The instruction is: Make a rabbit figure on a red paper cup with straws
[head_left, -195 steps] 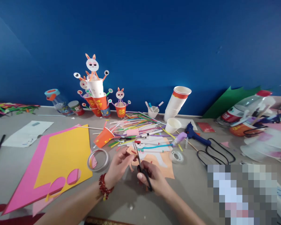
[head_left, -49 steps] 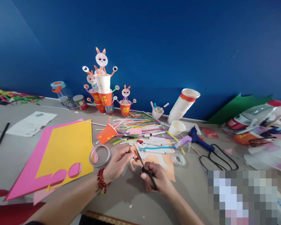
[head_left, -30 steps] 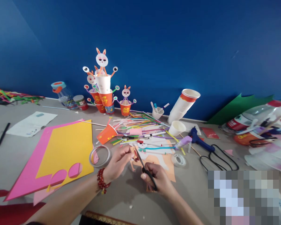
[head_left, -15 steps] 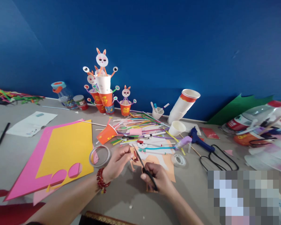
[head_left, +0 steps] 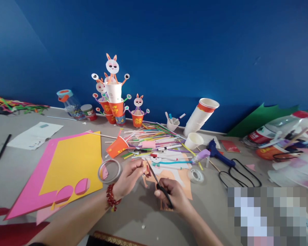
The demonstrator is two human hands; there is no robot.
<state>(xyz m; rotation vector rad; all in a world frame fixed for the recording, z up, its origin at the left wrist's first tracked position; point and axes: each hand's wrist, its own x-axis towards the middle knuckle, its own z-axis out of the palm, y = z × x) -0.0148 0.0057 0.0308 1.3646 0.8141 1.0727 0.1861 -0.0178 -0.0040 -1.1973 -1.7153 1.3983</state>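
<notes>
My left hand (head_left: 130,177), with a red bead bracelet at its wrist, pinches a small orange paper piece (head_left: 145,167) bearing a darker red patch. My right hand (head_left: 174,195) is closed round the handles of black scissors (head_left: 164,194). The blades point up and to the left, right beside the paper piece; I cannot tell whether they touch it. Below and behind the hands lie an orange paper sheet (head_left: 187,186) and orange offcuts. A roll of tape (head_left: 196,176) rests to the right of them, and a larger tape ring (head_left: 99,171) to the left of my left hand.
Yellow card (head_left: 77,153) lies over pink card on the left. Coloured sticks and pens (head_left: 154,136) spread behind my hands. Paper cups with rabbit faces (head_left: 113,92) stand against the wall. A blue glue gun (head_left: 220,155), its cable, a leaning cup stack (head_left: 200,118) and a bottle (head_left: 277,128) occupy the right.
Almost nothing differs. Both hands, the orange paper piece and the scissors keep nearly the same place; the view has shifted very slightly.
</notes>
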